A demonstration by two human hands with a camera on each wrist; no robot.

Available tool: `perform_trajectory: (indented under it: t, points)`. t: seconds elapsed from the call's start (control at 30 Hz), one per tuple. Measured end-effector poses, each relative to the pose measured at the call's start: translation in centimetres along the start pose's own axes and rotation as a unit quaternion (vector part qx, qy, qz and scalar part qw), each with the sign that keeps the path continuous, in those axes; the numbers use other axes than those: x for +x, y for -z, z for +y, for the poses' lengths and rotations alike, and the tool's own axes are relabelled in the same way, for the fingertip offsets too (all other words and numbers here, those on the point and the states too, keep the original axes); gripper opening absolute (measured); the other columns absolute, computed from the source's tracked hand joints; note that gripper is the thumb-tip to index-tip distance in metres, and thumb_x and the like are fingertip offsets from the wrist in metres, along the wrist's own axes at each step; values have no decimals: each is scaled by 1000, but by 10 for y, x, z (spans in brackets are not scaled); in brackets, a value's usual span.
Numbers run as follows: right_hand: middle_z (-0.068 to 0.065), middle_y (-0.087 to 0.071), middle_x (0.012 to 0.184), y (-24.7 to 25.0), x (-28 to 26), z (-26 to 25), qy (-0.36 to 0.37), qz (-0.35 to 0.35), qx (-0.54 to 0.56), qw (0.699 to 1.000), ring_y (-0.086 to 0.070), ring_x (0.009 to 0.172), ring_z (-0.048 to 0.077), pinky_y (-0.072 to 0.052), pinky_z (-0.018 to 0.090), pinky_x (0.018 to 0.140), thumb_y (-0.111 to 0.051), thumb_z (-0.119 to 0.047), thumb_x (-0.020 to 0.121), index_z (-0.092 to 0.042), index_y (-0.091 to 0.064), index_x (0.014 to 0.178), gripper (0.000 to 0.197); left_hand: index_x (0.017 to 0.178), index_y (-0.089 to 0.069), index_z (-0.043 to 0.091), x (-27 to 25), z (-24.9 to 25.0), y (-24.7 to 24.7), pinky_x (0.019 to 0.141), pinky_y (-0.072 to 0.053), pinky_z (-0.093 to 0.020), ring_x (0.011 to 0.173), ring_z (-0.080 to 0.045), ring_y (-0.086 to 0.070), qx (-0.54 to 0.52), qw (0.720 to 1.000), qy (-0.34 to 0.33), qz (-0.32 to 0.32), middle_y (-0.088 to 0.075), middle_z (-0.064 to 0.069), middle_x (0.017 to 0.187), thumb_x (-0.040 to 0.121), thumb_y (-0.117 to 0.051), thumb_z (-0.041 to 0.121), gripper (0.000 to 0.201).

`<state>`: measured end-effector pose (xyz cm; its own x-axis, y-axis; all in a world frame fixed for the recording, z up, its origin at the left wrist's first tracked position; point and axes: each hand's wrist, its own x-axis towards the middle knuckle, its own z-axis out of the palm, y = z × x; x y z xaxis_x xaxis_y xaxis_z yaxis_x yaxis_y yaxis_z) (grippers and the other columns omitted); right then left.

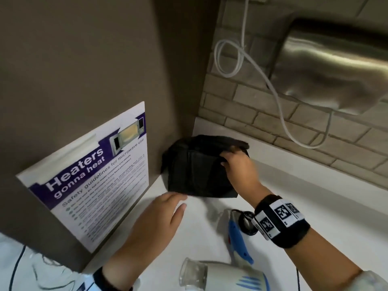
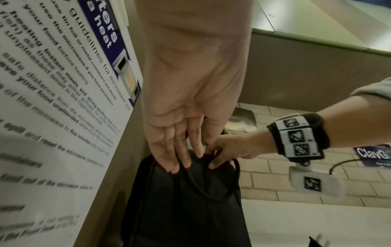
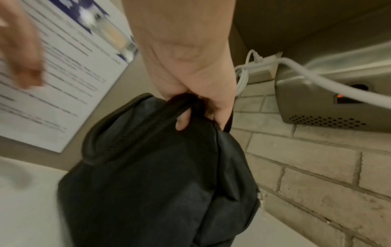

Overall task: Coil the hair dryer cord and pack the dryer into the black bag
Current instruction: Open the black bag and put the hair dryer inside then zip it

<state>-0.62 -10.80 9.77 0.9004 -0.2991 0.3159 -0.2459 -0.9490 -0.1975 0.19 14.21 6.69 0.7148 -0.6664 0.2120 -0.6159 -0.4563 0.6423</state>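
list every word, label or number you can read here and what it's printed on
"Heaters gonna heat": heading of the poster on the brown wall.
"Safety guidelines for microwave use": line under that heading.
Poster body text: mostly too blurred; the left wrist view gives only fragments such as "your food unattended".
"ClavG": purple sign on the tiled wall, cut off at the frame edge; its small print is unreadable.
Wristband: black-and-white square codes, no words.

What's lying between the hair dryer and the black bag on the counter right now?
Nothing visible on the counter between them. The hair dryer lies near the front edge; the black bag sits in the corner, its top gripped by the right hand. The left hand hovers open beside it.
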Motion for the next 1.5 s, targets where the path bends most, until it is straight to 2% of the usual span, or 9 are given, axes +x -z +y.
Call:
perform_trajectory:
  t: [0.23, 0.37, 0.53, 0.67, 0.83, 1.07, 1.2, 1.37, 1.5]
  points:
    - [5, -61, 96, 25, -62, -28, 127, -13, 75, 989, -61, 84, 20, -42, 18, 70, -65, -1, 79, -13, -71, 98, 23, 109, -69, 17, 12, 28, 21, 96, -41, -21, 106, -10, -54, 13, 985, -146, 95, -64, 5, 113, 94, -49, 22, 26]
    - [2, -60, 88, 23, -78, -36, 167, 2, 113, 979, -58, 79, 14, -39, 12, 72, -67, -2, 78, -14, -73, 95, 22, 114, -66, 25, 16, 18, 24, 93, -44, -36, 112, -11, -54, 41, 986, -126, 96, -62, 11, 118, 92, -51, 28, 27]
    - [-5, -55, 94, 18, -84, -29, 187, -107, 183, 959, -54, 89, 8, -43, 15, 81, -61, -29, 87, -21, -71, 101, 19, 120, -60, 29, 20, -3, 23, 98, -33, -29, 118, -5, -49, 80, 990, -76, 89, -60, 14, 124, 89, -48, 36, 33]
    - [-6, -56, 96, 20, -81, -24, 68, -142, 311, 937, -56, 93, 5, -40, 10, 84, -58, -44, 87, -23, -72, 93, 26, 117, -60, 28, 19, -13, 19, 96, -45, -43, 112, -10, -57, 24, 997, -8, 67, -64, 12, 118, 88, -40, 48, 40]
    - [-4, -51, 97, 2, -70, -7, -151, -48, 289, 944, -52, 96, 10, -39, 18, 81, -51, -27, 95, -23, -60, 93, 10, 106, -62, 27, 15, -13, 21, 83, -50, -26, 91, -4, -59, -25, 998, 20, 52, -66, 12, 95, 93, -52, 39, 22]
    - [8, -66, 108, -20, -62, 25, -337, -218, 461, 791, -64, 101, 25, -55, 36, 88, -39, -46, 98, -17, -57, 114, 38, 103, -61, 30, 14, -10, 23, 67, -40, -1, 84, 8, -57, -45, 998, 41, 26, -65, 15, 89, 94, -50, 38, 17]
    - [12, -70, 100, -24, -59, 33, -338, -179, 415, 825, -65, 89, 22, -55, 33, 84, -46, -41, 97, -8, -67, 100, 39, 105, -61, 31, 12, -11, 22, 67, -40, -2, 86, 6, -58, -54, 997, 52, 25, -66, 15, 92, 94, -50, 39, 18]
    - [10, -67, 85, -13, -53, 32, -323, -112, 410, 846, -63, 78, 21, -57, 21, 70, -51, 0, 94, -10, -65, 73, 27, 109, -62, 29, 12, -12, 22, 70, -37, -3, 90, 1, -59, -60, 996, 65, 22, -67, 12, 98, 94, -49, 38, 21]
    - [3, -68, 70, 6, -51, 21, -281, -99, 260, 918, -63, 61, 18, -53, 32, 67, -56, -1, 86, -18, -65, 71, 24, 103, -65, 24, 11, -11, 20, 64, -40, -6, 75, -3, -61, -19, 998, 40, 45, -69, 8, 81, 95, -47, 40, 26]
